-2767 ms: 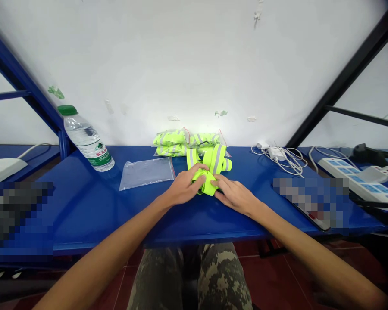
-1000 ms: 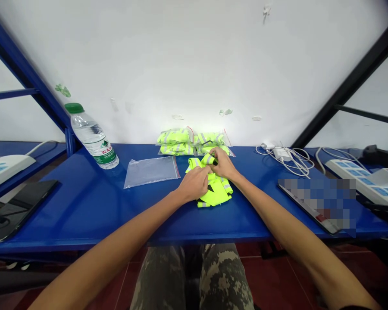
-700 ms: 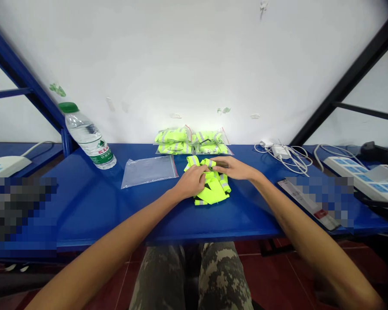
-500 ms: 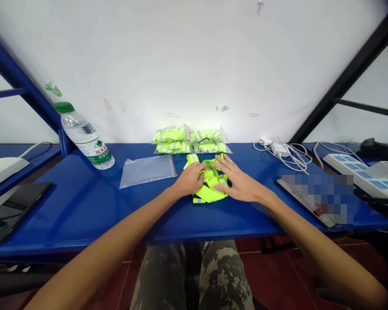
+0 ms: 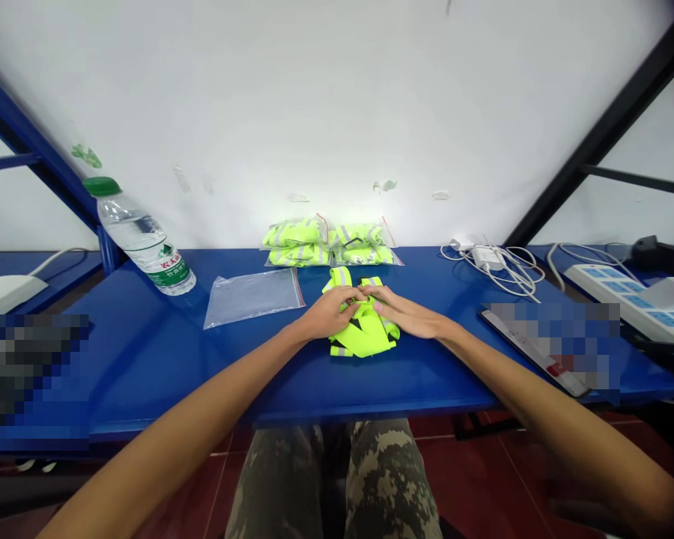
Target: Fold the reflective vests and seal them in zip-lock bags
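Left of the reflective straps [image 5: 368, 338], a water bottle [image 5: 146, 243] is standing well apart; a flat clear bag [image 5: 252, 298] is lying nearer. At the straps' left edge, the left hand [image 5: 326, 313] is curling its fingers inward, pinching fabric. The straps are lying bunched on the blue table [image 5: 202, 382]; behind them, 4 packed bags [image 5: 300, 256] are sitting. At the straps' right, the right hand [image 5: 409, 314], spread 0.5 s ago, is now bending its fingers onto the fabric; its grip is not showing clearly. Both hands are apparently working 1 spot together.
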Demonstrator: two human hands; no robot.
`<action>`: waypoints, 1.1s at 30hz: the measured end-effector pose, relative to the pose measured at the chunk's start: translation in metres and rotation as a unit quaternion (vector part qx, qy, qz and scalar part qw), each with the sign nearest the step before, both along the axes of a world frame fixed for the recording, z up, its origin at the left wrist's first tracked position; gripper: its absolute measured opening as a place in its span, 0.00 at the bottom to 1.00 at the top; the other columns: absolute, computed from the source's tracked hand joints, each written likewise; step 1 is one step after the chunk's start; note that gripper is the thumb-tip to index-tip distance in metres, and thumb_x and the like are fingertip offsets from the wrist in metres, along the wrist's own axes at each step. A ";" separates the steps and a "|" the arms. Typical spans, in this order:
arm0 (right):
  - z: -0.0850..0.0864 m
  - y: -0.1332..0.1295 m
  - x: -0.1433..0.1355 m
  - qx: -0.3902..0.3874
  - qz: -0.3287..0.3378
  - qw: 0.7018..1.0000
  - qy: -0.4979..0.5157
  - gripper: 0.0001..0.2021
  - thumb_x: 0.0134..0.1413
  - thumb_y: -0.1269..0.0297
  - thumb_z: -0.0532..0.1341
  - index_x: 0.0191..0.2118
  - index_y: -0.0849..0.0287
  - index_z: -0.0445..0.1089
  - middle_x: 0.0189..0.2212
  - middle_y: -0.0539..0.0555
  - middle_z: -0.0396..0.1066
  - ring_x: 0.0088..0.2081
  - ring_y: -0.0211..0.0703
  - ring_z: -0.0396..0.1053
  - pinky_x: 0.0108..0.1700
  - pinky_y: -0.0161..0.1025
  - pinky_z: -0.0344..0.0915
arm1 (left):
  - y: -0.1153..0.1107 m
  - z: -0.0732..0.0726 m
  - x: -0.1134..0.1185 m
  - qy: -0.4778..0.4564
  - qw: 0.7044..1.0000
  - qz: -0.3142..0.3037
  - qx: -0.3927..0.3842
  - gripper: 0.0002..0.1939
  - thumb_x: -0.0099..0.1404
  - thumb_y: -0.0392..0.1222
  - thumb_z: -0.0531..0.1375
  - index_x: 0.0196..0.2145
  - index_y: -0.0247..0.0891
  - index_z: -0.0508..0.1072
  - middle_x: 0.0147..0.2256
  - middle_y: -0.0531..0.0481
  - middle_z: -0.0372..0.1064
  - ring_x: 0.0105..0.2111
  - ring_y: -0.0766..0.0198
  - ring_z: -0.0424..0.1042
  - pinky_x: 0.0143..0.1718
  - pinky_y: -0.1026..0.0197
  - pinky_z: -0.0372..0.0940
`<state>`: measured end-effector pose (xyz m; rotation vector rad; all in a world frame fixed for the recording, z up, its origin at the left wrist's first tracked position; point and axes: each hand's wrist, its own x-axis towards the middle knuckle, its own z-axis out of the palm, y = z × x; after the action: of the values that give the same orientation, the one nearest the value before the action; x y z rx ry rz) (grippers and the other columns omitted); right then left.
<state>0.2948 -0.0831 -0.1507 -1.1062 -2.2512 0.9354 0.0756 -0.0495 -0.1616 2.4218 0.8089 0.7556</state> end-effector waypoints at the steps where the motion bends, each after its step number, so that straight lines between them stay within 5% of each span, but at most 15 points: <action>1: 0.000 0.005 -0.001 -0.023 -0.006 1.000 0.013 0.26 0.67 0.46 0.44 0.61 0.53 0.61 0.64 0.58 0.59 0.65 0.52 0.55 0.66 0.57 0.51 | -0.001 0.000 0.000 0.001 1.000 -0.003 0.004 0.11 0.68 0.39 0.52 0.41 0.39 0.74 0.43 0.45 0.74 0.43 0.58 0.72 0.48 0.54 0.66; 4: -0.003 0.024 -0.005 -0.025 -0.015 0.999 0.025 0.19 0.66 0.58 0.47 0.56 0.56 0.67 0.59 0.59 0.65 0.62 0.51 0.60 0.65 0.58 0.53 | -0.004 0.000 0.001 -0.002 1.000 0.003 0.013 0.12 0.69 0.39 0.52 0.44 0.39 0.74 0.47 0.42 0.69 0.49 0.57 0.69 0.53 0.52 0.64; 7: -0.010 0.042 -0.011 0.033 0.012 0.999 0.035 0.19 0.53 0.71 0.54 0.50 0.57 0.70 0.52 0.57 0.70 0.57 0.50 0.65 0.62 0.56 0.57 | -0.006 0.000 0.002 -0.003 1.000 0.018 0.010 0.13 0.69 0.39 0.53 0.46 0.41 0.74 0.47 0.42 0.67 0.51 0.56 0.68 0.56 0.50 0.63; 13: -0.030 0.056 -0.020 0.134 -0.162 0.973 0.096 0.08 0.43 0.70 0.61 0.34 0.59 0.69 0.33 0.53 0.70 0.36 0.43 0.68 0.40 0.40 0.67 | -0.004 -0.002 0.004 -0.008 0.999 -0.011 0.030 0.13 0.68 0.35 0.52 0.46 0.42 0.74 0.54 0.45 0.68 0.57 0.57 0.65 0.62 0.49 0.58; 16: -0.026 0.056 -0.016 0.106 -0.152 0.980 0.069 0.04 0.43 0.69 0.61 0.30 0.60 0.70 0.25 0.49 0.69 0.29 0.39 0.66 0.35 0.37 0.64 | -0.003 -0.002 0.003 -0.003 0.999 -0.022 0.031 0.14 0.69 0.36 0.51 0.47 0.42 0.73 0.55 0.46 0.69 0.58 0.58 0.64 0.62 0.50 0.57; 21: 0.006 0.041 0.006 0.028 -0.028 0.999 -0.003 0.15 0.59 0.57 0.56 0.39 0.59 0.77 0.36 0.54 0.77 0.41 0.47 0.73 0.46 0.46 0.67 | -0.003 -0.003 0.001 0.021 0.999 -0.011 0.035 0.15 0.70 0.38 0.50 0.51 0.41 0.71 0.58 0.44 0.66 0.59 0.57 0.63 0.61 0.49 0.58; 25: 0.016 0.009 0.012 -0.014 -0.040 0.999 0.005 0.27 0.64 0.49 0.52 0.63 0.57 0.62 0.52 0.60 0.73 0.55 0.54 0.69 0.56 0.55 0.65 | 0.001 -0.006 0.001 0.056 0.998 0.001 0.035 0.17 0.70 0.38 0.49 0.53 0.41 0.70 0.50 0.44 0.72 0.52 0.55 0.68 0.57 0.48 0.62; 29: 0.007 -0.027 0.001 0.165 -0.063 0.982 -0.072 0.41 0.50 0.39 0.63 0.66 0.55 0.58 0.65 0.62 0.57 0.66 0.62 0.53 0.65 0.62 0.53 | 0.004 -0.006 0.003 0.054 0.997 0.013 0.054 0.17 0.68 0.38 0.51 0.51 0.40 0.73 0.48 0.44 0.74 0.49 0.54 0.70 0.54 0.49 0.64; 33: -0.005 -0.041 -0.010 0.261 -0.025 0.955 -0.138 0.45 0.44 0.35 0.65 0.64 0.55 0.59 0.65 0.62 0.57 0.62 0.64 0.58 0.61 0.61 0.59 | 0.001 -0.004 0.005 0.036 0.998 0.019 0.051 0.17 0.66 0.35 0.53 0.48 0.39 0.76 0.43 0.45 0.77 0.45 0.56 0.73 0.51 0.52 0.66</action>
<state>0.2852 -0.1237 -0.1559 -1.0813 -2.4665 0.1372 0.0805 -0.0484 -0.1653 2.5444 0.8657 0.7456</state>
